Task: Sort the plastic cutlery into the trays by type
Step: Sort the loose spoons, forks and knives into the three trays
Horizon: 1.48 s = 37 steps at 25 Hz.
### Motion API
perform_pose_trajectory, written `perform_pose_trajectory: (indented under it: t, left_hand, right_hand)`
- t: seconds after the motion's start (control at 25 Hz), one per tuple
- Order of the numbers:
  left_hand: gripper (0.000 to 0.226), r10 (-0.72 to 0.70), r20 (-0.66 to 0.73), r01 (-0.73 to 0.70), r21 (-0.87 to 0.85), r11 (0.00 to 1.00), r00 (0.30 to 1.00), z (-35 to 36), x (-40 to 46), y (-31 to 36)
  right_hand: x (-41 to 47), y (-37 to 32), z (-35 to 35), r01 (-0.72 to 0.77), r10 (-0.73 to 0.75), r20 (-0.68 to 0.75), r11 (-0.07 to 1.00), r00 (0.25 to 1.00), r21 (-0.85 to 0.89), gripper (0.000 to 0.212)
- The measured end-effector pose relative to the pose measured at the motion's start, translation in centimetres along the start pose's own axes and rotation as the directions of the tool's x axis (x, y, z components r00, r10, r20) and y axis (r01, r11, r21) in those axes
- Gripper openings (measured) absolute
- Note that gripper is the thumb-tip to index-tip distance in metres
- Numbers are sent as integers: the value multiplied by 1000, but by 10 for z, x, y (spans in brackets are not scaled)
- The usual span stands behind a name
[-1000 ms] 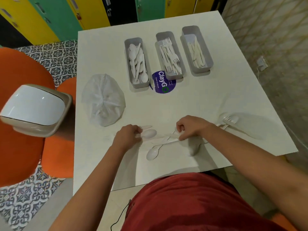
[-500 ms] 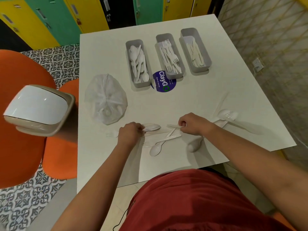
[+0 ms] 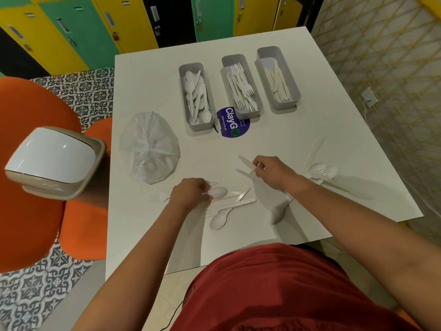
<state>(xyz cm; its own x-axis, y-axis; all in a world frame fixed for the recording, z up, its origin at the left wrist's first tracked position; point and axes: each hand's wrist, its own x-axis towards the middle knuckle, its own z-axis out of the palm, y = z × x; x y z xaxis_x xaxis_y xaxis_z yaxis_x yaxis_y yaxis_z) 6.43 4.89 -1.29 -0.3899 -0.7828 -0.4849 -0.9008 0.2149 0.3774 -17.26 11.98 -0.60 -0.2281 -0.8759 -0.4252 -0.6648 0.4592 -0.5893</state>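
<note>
Across the frame's upper middle three trays (image 3: 196,125), lower down left hand (image 3: 189,193) gripping one spoon (image 3: 217,192), right hand (image 3: 272,170) pinching one knife (image 3: 245,160).

Probably a canteen or staff break room — bright lockers (image 3: 100,32), a "ClayGo" clean-up sticker (image 3: 232,125), patterned floor tiles (image 3: 90,91).

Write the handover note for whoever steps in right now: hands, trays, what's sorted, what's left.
Left hand: holds a spoon just above the table.
Right hand: pinches two knives, lifted off the table.
Trays at the far side: spoon tray on the left, fork tray in the middle, knife tray on the right, each already partly filled.
Left: drop the held pieces, then clear the loose cutlery near the front edge, the lone fork and the pile to the right.
</note>
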Motion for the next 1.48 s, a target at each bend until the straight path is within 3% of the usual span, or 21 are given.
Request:
perform_pose_trajectory:
  t: [0.12,0.4,0.6,0.8,0.88,1.0,1.04,1.12,1.28,1.48]
  left_hand:
    - [26,37,11,-38,121,992,999,7,0,1]
    - [19,10,-52,-6,75,997,999,4,5,11]
    - [25,54,-140,-59,-31,998,989,-6,15,32]
    - [25,67,-236,-129,-261,957,969,-22,35,65]
    - [28,-33,-225,-71,-436,897,974,-30,44,80]
    - [30,-168,-104,23,-786,618,980,-46,57,96]
    - [29,-196,-81,35,-850,526,977,-51,63,99]
    - [27,-267,-100,32,-892,450,958,-62,77,104]
    - [41,-395,-194,26,-872,488,898,-81,106,107]
    - [45,-434,-190,174,-723,669,881,-93,143,99]
  right_hand:
    - [3,1,-4,-7,6,42,1000,999,20,15]
    - [9,4,-11,0,3,76,999,997,-38,21]
    - [14,12,-19,-12,11,60,999,998,29,20]
    - [22,17,-37,23,-15,-84,995,996,95,34]
    - [30,17,-48,15,1,-135,992,991,122,45]
    - [45,16,-67,-26,55,-192,989,980,148,37]
    - [51,16,-74,-36,72,-206,984,976,176,31]
    - [61,16,-87,-31,85,-226,972,970,234,24]
    - [84,20,-111,-33,120,-257,947,959,319,28]
    - [126,26,-140,-181,323,-255,871,911,456,26]
